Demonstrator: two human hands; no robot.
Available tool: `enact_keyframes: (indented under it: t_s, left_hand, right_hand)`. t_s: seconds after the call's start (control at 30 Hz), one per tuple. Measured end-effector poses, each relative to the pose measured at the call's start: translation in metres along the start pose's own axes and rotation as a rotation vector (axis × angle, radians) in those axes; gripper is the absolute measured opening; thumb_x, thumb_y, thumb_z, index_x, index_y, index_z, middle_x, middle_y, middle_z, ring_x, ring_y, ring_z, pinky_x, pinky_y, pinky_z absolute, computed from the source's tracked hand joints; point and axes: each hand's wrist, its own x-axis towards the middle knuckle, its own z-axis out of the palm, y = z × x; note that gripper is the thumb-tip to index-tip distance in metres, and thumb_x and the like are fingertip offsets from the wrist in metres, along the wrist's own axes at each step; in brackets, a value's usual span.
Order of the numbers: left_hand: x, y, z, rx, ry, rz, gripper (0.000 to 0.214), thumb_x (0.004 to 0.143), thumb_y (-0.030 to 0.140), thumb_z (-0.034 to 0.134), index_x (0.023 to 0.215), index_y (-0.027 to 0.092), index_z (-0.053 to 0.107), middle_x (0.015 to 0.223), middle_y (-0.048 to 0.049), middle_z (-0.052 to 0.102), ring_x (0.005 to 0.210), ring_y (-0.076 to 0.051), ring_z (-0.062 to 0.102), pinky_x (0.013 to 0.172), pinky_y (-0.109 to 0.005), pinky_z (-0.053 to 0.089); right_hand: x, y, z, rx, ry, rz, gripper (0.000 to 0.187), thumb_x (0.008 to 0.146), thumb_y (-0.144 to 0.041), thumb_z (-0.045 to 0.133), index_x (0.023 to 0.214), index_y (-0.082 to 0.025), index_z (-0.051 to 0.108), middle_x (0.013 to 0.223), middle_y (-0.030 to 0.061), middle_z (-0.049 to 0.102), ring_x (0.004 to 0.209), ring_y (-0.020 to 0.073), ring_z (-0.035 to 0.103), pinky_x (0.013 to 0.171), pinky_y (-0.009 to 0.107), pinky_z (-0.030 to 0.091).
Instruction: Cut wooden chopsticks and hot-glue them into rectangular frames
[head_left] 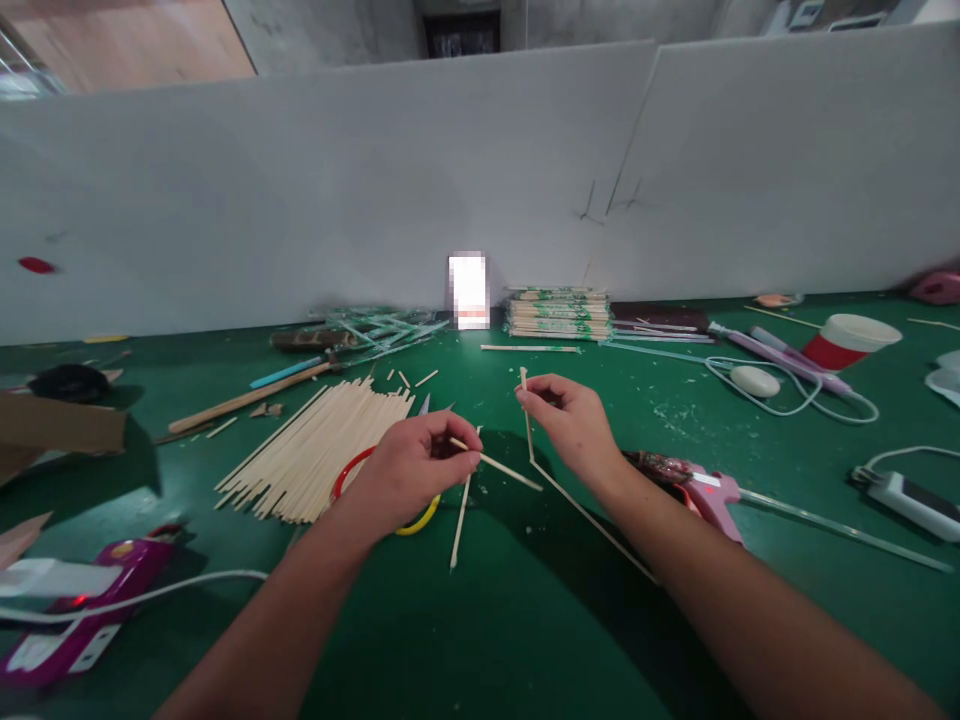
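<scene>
In the left hand (416,460), a thin, pale, straight wooden stick (513,473).

A single camera, worn on the person's head, looks forward and down over a green table (450,650). It sits near the work: the left forearm (292,610) enters from the lower left and the right forearm (720,600) from the lower right, leading to both hands around the middle of the frame. The view is wide, taking in a pale partition (300,200) across the upper part and, above its edge, a grey wall (337,30).
</scene>
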Motion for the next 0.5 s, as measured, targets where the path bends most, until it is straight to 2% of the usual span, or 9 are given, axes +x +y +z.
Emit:
enact_keyframes:
  t_s: [0.1,0.2,0.33,0.4,0.5]
  left_hand:
    - [0.006,-0.007,-0.004,-0.160,0.035,-0.010,0.011,0.075,0.023,0.060,0.083,0.019,0.066,0.070,-0.0013,0.067,0.061,-0.012,0.061,0.058,-0.026,0.051]
    - [0.009,-0.012,-0.006,-0.192,0.113,0.029,0.013,0.077,0.025,0.060,0.085,0.019,0.069,0.074,-0.0028,0.069,0.066,-0.014,0.063,0.061,-0.026,0.052]
    - [0.009,-0.014,0.000,-0.127,0.233,0.070,0.015,0.080,0.028,0.060,0.087,0.019,0.069,0.075,-0.0022,0.068,0.066,-0.013,0.063,0.060,-0.025,0.052]
    - [0.007,-0.014,0.007,-0.052,0.273,0.124,0.019,0.084,0.029,0.057,0.096,0.020,0.068,0.077,-0.0020,0.068,0.067,-0.013,0.063,0.062,-0.026,0.051]
    - [0.004,-0.017,0.016,0.107,0.299,0.276,0.028,0.089,0.029,0.051,0.113,0.023,0.062,0.091,-0.0036,0.067,0.078,-0.014,0.062,0.071,-0.028,0.051]
  right_hand:
    - [-0.002,-0.002,0.001,-0.040,0.006,-0.008,0.022,0.074,-0.036,0.062,0.080,-0.016,0.069,0.081,0.0054,0.069,0.068,0.0153,0.057,0.065,0.030,0.046]
    - [-0.006,-0.003,0.004,-0.067,-0.024,-0.032,0.022,0.075,-0.036,0.061,0.081,-0.017,0.069,0.077,0.0041,0.068,0.063,0.0137,0.054,0.060,0.029,0.045]
    - [-0.010,-0.002,0.009,-0.069,-0.078,-0.024,0.019,0.074,-0.034,0.061,0.078,-0.018,0.068,0.067,0.0015,0.063,0.058,0.0125,0.052,0.055,0.027,0.043]
    - [-0.011,-0.002,0.010,-0.055,-0.098,-0.026,0.017,0.074,-0.034,0.061,0.077,-0.018,0.066,0.066,0.0007,0.061,0.057,0.0121,0.051,0.054,0.026,0.042]
    - [-0.012,-0.004,0.011,-0.026,-0.122,-0.027,0.017,0.075,-0.034,0.061,0.077,-0.017,0.065,0.064,-0.0002,0.059,0.056,0.0118,0.050,0.052,0.026,0.040]
